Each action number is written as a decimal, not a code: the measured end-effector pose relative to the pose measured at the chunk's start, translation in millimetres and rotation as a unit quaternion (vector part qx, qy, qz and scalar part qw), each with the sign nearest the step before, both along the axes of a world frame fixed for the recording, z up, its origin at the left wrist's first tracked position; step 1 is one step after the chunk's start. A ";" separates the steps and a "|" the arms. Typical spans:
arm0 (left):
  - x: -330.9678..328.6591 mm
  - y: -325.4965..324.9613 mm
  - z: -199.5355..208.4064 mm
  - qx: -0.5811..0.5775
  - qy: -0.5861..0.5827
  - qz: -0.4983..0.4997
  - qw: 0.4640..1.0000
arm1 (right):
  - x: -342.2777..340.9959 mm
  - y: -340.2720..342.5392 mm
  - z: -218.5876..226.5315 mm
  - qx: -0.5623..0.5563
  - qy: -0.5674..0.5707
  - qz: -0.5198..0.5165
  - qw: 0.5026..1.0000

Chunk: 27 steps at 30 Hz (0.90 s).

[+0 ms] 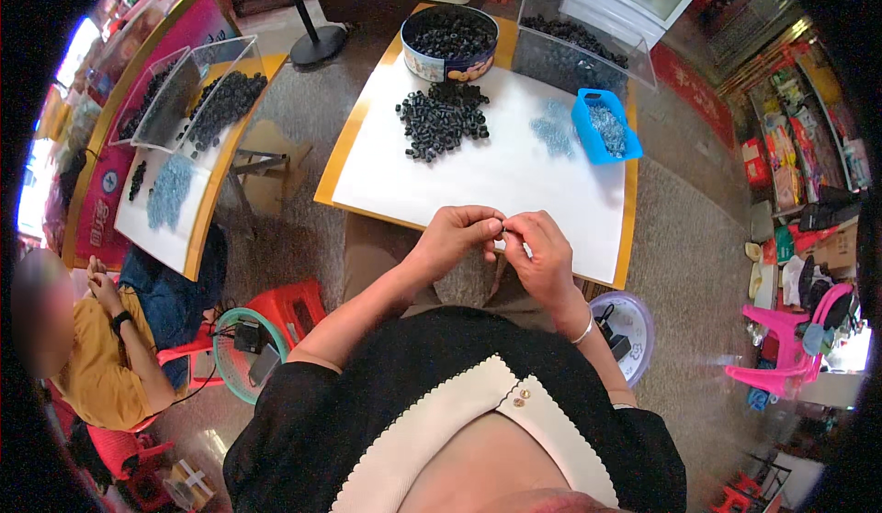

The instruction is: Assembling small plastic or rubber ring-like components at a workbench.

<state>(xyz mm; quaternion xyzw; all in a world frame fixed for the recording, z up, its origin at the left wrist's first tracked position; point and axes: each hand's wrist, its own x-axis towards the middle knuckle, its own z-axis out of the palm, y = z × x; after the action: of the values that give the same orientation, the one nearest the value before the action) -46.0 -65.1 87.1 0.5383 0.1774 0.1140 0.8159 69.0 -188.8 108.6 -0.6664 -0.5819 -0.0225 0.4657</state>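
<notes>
My left hand (457, 240) and my right hand (542, 254) meet at the near edge of a white-topped table (386, 182). Fingertips of both are pinched together around a small black piece (503, 229), mostly hidden between them. Beyond my left hand lies a loose pile of small black cylindrical parts (441, 123). To the right of that pile, small clear bluish pieces (554, 129) are spread on the white surface. A blue plastic basket (632, 146) at the table's right edge holds more of the clear pieces.
A round tin (424, 65) and a clear bin (579, 65), both with black parts, stand at the far side. Left, a person in a yellow top (115, 357) sits by another table (204, 228). Baskets, teal (237, 394) and lavender (649, 325), flank me.
</notes>
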 end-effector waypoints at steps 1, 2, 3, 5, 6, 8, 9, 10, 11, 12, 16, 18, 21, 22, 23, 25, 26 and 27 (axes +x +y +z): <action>0.1 0.0 -0.7 0.002 -0.001 -0.001 1.000 | 0.8 -0.6 -0.3 0.002 -0.013 0.004 1.000; -0.1 -0.1 -1.8 -0.005 -0.004 -0.009 1.000 | 1.1 -1.2 -0.6 0.004 -0.025 0.008 1.000; -0.2 -0.2 -2.6 -0.012 -0.006 -0.018 1.000 | 1.0 -1.5 -0.5 0.006 -0.026 0.007 1.000; 0.3 -0.4 -5.7 -0.025 0.000 -0.017 1.000 | 1.1 -1.6 0.3 -0.008 0.011 0.025 1.000; 0.8 -0.7 -9.5 -0.040 -0.003 -0.007 0.999 | 0.9 -0.9 0.4 -0.006 0.010 0.025 1.000; 1.0 -3.4 -9.6 -0.052 -0.007 0.001 0.999 | 0.7 0.7 -1.0 -0.002 0.015 0.027 1.000; 1.0 -6.0 -7.0 -0.068 -0.011 0.003 0.998 | 1.8 0.6 -2.8 0.000 0.014 0.026 1.000; 1.1 -7.6 -5.3 -0.084 -0.015 0.004 0.996 | 3.4 0.1 -5.3 -0.006 0.008 0.024 1.000; 0.6 -7.0 -5.6 -0.082 -0.016 0.004 0.996 | 4.7 0.1 -6.7 -0.010 0.003 0.024 1.000; -0.3 -5.4 -7.7 -0.076 -0.012 -0.014 0.997 | 5.4 -0.2 -7.4 -0.008 0.002 0.023 1.000; -3.0 3.1 -14.5 -0.088 0.001 -0.064 0.994 | 6.5 -3.1 -8.3 -0.039 0.049 0.040 0.997; -2.0 4.0 -16.7 -0.104 0.018 -0.080 0.991 | 7.1 -4.8 -9.5 -0.057 0.069 0.048 0.995; 0.5 4.9 -19.2 -0.118 0.021 -0.092 0.989 | 10.1 -5.8 -14.7 -0.075 0.095 0.057 0.991; 1.4 4.8 -17.9 -0.120 0.026 -0.096 0.988 | 13.0 -6.8 -15.4 -0.092 0.163 0.084 0.979; 2.1 5.0 -16.8 -0.121 0.031 -0.100 0.987 | 14.6 -7.0 -15.8 -0.108 0.230 0.110 0.961; 2.5 5.1 -16.0 -0.130 0.035 -0.073 0.988 | 13.7 -8.0 -12.0 -0.097 0.244 0.090 0.961; 3.0 4.8 -15.9 -0.141 0.038 -0.046 0.988 | 13.5 -8.7 -10.5 -0.088 0.257 0.069 0.960; 3.7 5.1 -16.5 -0.141 0.038 -0.047 0.988 | 14.0 -8.7 -11.0 -0.087 0.257 0.069 0.960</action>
<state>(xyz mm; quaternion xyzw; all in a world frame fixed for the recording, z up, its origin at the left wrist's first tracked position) -42.3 -60.0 70.6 0.4299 0.1972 0.0290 0.8806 83.0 -197.5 97.6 -0.6460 -0.4864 0.2328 0.5402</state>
